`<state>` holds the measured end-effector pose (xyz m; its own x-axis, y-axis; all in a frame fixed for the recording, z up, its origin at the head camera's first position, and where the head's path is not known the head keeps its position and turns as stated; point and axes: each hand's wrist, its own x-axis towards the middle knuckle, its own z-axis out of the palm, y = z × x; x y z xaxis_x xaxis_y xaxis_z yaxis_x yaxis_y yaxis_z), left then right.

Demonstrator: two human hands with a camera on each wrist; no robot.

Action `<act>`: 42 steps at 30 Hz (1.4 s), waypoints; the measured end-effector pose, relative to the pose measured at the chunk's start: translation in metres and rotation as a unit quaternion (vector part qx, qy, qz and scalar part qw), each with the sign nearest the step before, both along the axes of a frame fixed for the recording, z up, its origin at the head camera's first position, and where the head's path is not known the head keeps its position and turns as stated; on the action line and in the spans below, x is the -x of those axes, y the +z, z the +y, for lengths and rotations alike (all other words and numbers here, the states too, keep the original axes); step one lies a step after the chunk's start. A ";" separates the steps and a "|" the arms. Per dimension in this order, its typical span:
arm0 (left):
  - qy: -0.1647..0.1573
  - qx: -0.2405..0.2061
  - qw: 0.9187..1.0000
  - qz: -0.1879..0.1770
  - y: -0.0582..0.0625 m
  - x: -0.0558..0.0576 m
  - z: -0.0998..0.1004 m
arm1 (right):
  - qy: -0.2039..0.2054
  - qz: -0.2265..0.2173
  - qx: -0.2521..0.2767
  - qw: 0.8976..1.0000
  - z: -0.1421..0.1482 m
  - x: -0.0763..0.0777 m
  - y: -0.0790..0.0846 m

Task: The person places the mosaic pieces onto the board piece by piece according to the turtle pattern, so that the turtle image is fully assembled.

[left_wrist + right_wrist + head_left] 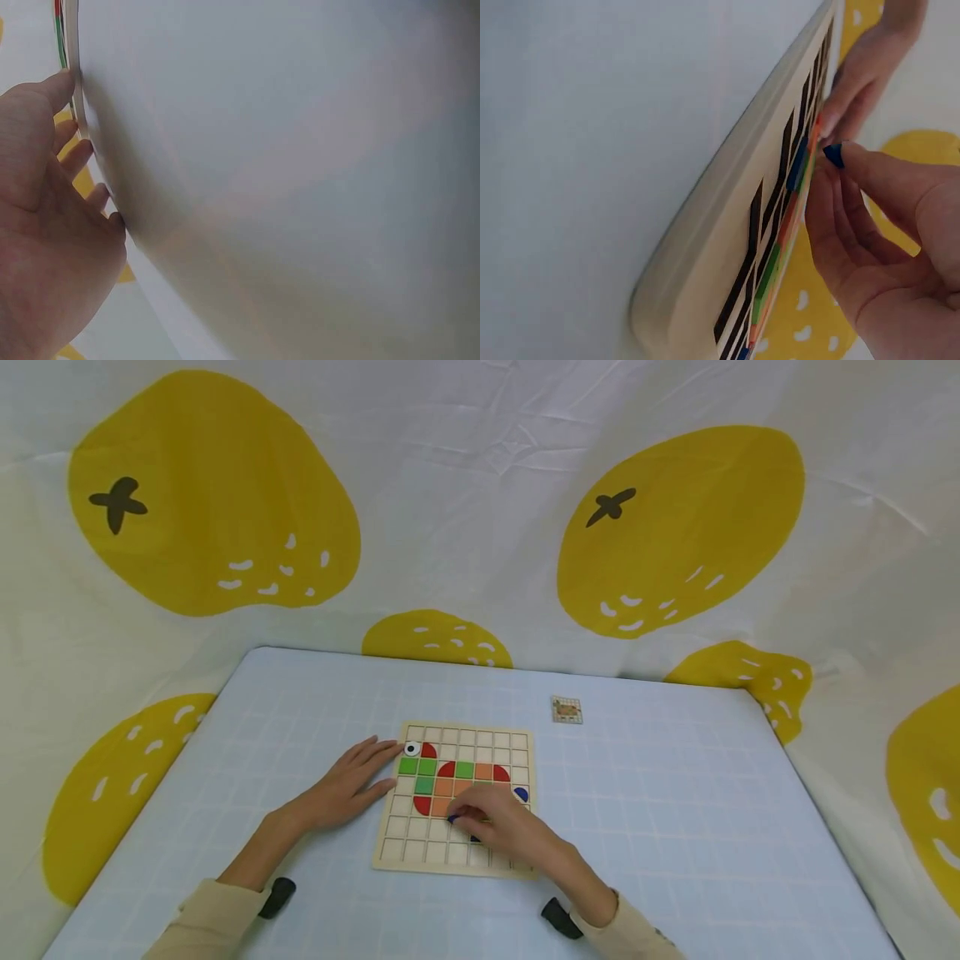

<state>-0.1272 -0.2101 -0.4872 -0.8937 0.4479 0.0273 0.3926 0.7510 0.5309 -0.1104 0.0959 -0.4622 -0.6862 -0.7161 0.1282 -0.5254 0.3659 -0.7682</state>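
A square wooden grid board (405, 852) lies on the table, partly filled with red, green, orange and blue pieces and a white eye tile (412, 748). My right hand (498, 820) is over the board's lower middle. Between its thumb and fingers it pinches a small dark blue piece (833, 155), held just off the board in the right wrist view. My left hand (341, 789) rests flat at the board's left edge, fingers stretched out; its fingertips (64, 79) touch that edge. The right hand hides several cells and pieces beneath it.
A small picture card (567, 710) lies beyond the board to the right. The table (675, 810) has a pale checked cover. Behind it hangs a white cloth (465, 485) with yellow fruit prints. Black wrist straps (277, 897) show near both sleeves.
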 end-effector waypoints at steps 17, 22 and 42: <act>0.006 0.006 1.000 -0.008 0.006 -0.001 0.003 | 0.002 -0.007 -0.051 0.999 -0.027 -0.005 0.000; 0.001 0.002 1.000 0.006 0.007 -0.002 0.003 | -0.014 0.001 -0.064 0.998 -0.030 -0.006 -0.001; 0.007 0.007 1.000 -0.012 0.004 -0.001 0.003 | -0.044 -0.016 -0.040 0.998 -0.006 -0.002 0.002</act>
<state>-0.1258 -0.2075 -0.4831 -0.9004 0.4351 -0.0002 0.3692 0.7644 0.5286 -0.1080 0.0900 -0.4603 -0.7491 -0.6606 0.0496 -0.4647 0.4707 -0.7500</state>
